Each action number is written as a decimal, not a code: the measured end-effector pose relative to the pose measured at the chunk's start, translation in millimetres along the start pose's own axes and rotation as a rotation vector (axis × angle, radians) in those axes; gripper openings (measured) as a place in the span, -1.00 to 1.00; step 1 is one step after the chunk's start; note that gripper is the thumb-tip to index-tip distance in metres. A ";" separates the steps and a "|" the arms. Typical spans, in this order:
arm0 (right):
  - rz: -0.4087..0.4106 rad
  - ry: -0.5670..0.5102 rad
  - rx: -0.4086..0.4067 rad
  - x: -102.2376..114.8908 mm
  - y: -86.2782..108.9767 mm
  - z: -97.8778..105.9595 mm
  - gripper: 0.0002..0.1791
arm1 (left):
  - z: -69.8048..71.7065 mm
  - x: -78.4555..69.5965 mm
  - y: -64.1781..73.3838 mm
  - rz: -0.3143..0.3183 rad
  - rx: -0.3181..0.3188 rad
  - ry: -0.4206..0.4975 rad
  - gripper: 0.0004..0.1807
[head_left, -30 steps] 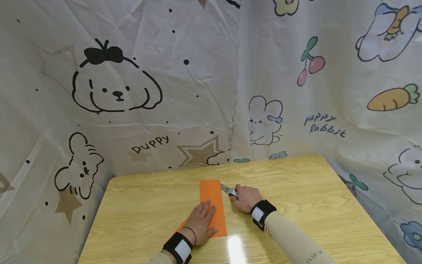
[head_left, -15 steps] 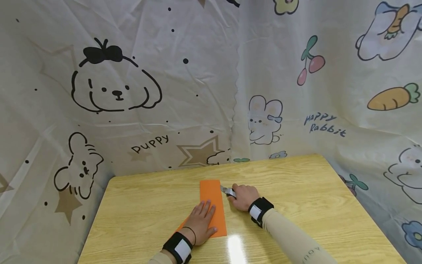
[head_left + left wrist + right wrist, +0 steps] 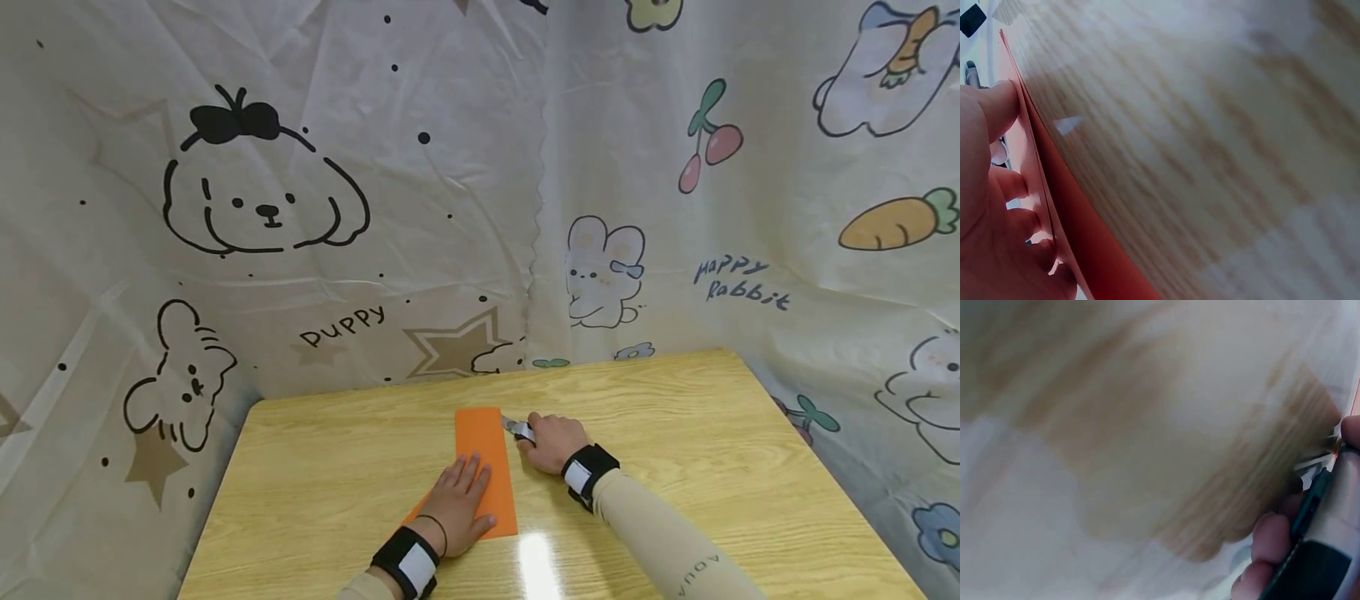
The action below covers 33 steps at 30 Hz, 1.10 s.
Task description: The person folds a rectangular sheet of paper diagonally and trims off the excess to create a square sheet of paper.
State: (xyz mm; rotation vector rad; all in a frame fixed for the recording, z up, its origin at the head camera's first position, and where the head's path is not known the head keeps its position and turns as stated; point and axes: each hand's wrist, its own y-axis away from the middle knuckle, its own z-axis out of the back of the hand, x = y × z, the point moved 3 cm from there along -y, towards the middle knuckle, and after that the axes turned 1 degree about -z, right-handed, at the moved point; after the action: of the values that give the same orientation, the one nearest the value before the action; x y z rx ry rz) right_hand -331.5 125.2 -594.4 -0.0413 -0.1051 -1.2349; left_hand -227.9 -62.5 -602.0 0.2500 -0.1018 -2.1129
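Note:
A folded orange sheet of paper (image 3: 477,429) lies lengthwise on the wooden table. My left hand (image 3: 453,504) rests on its lower part with the fingers extended, pressing it down. The left wrist view shows the paper's layers (image 3: 1079,206) slightly parted along the near edge, with the fingers over the upper layer. Just right of the sheet, my right hand (image 3: 555,442) grips a utility knife (image 3: 522,432), its blade tip at the paper's right edge near the far end. In the right wrist view the black and silver knife handle (image 3: 1316,562) lies within curled fingers.
The light wooden table (image 3: 645,408) extends on both sides of the paper, with a bright glare spot near its front. A cartoon-printed curtain (image 3: 450,208) hangs behind the table and along its sides. Black bands (image 3: 588,475) circle both wrists.
My right hand has shifted slightly left and away from me with the knife, bringing the blade against the paper's right edge. The left hand and the paper have stayed in place.

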 end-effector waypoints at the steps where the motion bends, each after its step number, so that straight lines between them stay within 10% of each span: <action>1: 0.003 0.004 0.000 0.3 -0.4 0.0 -0.58 | -0.2 0.2 0.0 0.001 0.006 0.005 -0.21; 33: 0.087 -0.024 -0.039 -6.2 9.0 0.1 -0.63 | 3.1 -0.1 2.3 0.001 0.016 0.009 -0.21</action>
State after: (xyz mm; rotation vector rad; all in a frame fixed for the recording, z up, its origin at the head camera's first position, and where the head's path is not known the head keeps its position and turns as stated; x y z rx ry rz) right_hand -325.0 134.0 -594.7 -0.0938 -0.0996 -1.1496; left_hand -226.6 -63.7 -598.5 0.2689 -0.1142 -2.1102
